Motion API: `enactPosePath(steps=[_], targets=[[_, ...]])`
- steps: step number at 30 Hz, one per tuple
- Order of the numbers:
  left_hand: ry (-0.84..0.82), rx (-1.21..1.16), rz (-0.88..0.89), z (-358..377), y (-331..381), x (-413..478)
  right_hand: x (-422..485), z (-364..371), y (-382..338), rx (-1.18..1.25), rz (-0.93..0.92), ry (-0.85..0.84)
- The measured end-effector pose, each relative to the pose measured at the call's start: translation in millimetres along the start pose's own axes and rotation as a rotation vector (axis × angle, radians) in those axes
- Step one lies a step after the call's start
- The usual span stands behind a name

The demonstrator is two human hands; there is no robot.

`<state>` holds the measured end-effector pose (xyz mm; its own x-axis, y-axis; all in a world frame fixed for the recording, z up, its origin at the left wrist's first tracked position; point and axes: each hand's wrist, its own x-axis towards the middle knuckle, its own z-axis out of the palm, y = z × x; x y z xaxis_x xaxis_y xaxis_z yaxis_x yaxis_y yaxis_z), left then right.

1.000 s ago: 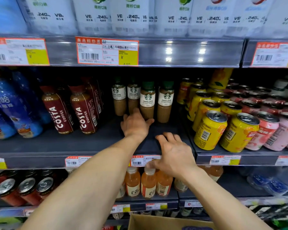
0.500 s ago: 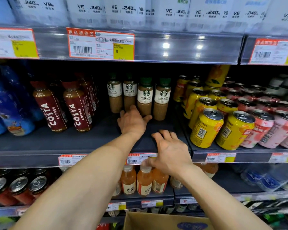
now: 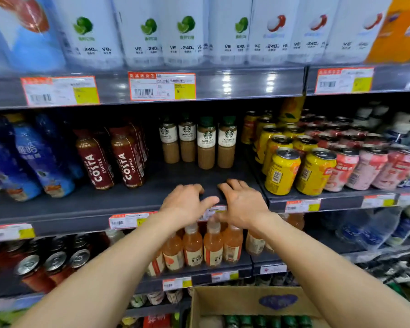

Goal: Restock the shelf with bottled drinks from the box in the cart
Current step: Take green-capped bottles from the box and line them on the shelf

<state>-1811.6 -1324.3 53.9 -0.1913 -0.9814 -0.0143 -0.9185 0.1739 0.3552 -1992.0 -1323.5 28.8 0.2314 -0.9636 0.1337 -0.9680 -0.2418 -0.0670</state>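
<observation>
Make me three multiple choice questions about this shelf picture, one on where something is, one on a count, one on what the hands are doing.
1. Where are the Costa coffee bottles relative to the Starbucks latte bottles?
A. To their left
B. To their right
C. One shelf below

2. How many Starbucks latte bottles show on the shelf?
A. Two
B. Four
C. Seven

3. What are the left hand and right hand holding?
A. A bottle each
B. One can
C. Nothing

Answers: 1 A, red bottles stand left of them. 2 B, four labels show. 3 C, both are bare at the shelf edge.
</observation>
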Motion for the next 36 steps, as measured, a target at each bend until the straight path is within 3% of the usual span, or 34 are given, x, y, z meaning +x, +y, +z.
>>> enactPosePath(steps=[5,10,14,28,33,36], targets=[[0.035,0.315,0.111,1.5,-8.5,-57.4,-11.6,-15.3,-5.7,-0.073,0.01,-0.14],[0.076,0.264,0.145,23.9,-18.7,-112.9,-71.7,-14.8,-11.6,-0.023,0.023,-0.003],[-0.026,0.222,0.151,68.9,-24.5,-164.3,-142.0,6.7,-7.8,-0.031,0.047,0.015],[-0.516,0.183,0.064,229.0,-12.0,-276.1,-337.1,163.5,63.1,0.083,0.416,-0.608],[-0.481,0.339,-0.019,271.4,9.2,-260.4,-358.5,212.8,98.2,0.124,0.466,-0.775],[-0.464,0.307,-0.027,299.9,35.2,-242.2,-360.3,235.9,121.2,0.134,0.503,-0.832]])
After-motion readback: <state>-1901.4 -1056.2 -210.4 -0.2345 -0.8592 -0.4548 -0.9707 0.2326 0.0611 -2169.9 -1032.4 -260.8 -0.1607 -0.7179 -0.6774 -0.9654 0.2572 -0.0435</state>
